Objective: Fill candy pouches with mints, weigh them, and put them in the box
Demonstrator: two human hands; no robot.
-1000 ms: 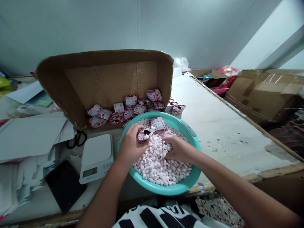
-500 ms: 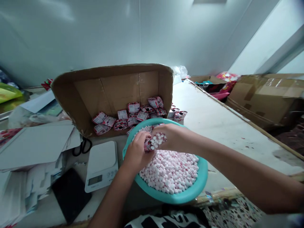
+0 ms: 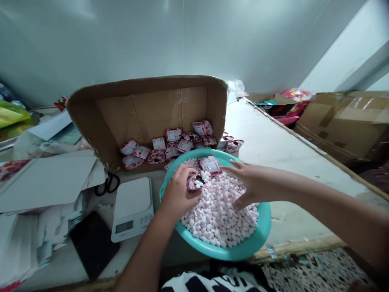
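My left hand [image 3: 179,190] is closed around a small red printed candy packet [image 3: 193,183], held tilted over the basin. White candies [image 3: 204,177] sit at its open mouth. My right hand [image 3: 247,180] hovers over the right part of the basin, fingers apart, with nothing in it. Pale pink-white candies [image 3: 219,223] fill the turquoise basin [image 3: 226,253]. Another red and white packet [image 3: 210,164] lies on the candies near the far rim, just left of my right fingertips.
Behind the basin, a cardboard box [image 3: 152,97] on its side holds several packets [image 3: 156,157]. More packets [image 3: 234,146] stand right of it. Left are a white scale [image 3: 133,209], black scissors [image 3: 107,184], a black flat pad [image 3: 94,243] and stacked white card [image 3: 45,182]. Cartons [image 3: 349,117] stand far right.
My right hand has drawn back to the right from the packet in my left hand, and its fingers have opened. The packet lying on the candies now shows. The view has shifted slightly.
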